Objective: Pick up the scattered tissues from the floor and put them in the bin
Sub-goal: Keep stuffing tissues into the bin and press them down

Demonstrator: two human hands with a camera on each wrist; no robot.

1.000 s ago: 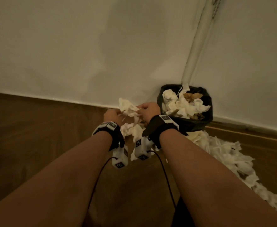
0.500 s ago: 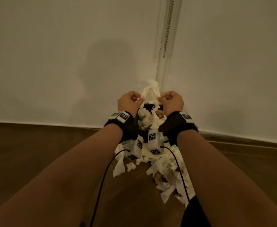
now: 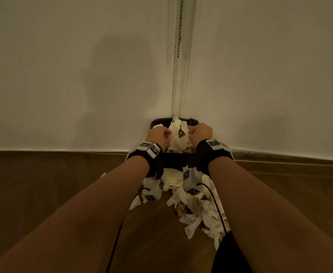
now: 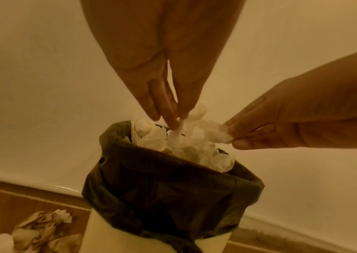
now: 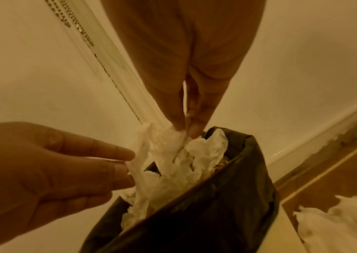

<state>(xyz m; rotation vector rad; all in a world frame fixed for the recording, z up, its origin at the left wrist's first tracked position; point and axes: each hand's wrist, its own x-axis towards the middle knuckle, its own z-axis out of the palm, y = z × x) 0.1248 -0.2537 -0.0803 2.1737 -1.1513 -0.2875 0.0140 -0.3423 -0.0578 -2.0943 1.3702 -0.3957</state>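
Observation:
A white bin with a black liner point(image 3: 157, 121) stands in the wall corner, heaped with crumpled tissues. Both hands hang over its mouth with a stretched white tissue point(image 3: 178, 134) between them. My left hand point(image 3: 158, 134) pinches its left edge between thumb and fingertips point(image 4: 174, 124). My right hand point(image 3: 200, 133) pinches the other edge point(image 5: 185, 131). The tissue point(image 5: 162, 154) sags onto the heap inside the liner point(image 4: 162, 188). More scattered tissues point(image 3: 197, 213) lie on the wooden floor in front of the bin, partly hidden by my wrists.
White walls meet right behind the bin, with a bead chain point(image 3: 179, 26) hanging down the corner. A skirting board point(image 3: 63, 150) runs along the floor. Brownish crumpled tissues point(image 4: 39, 231) lie left of the bin's base, white ones point(image 5: 335, 222) to its right.
Both hands carried a tissue from the floor pile over to the bin, lifted it high, then lowered it onto the heap at the bin's mouth.

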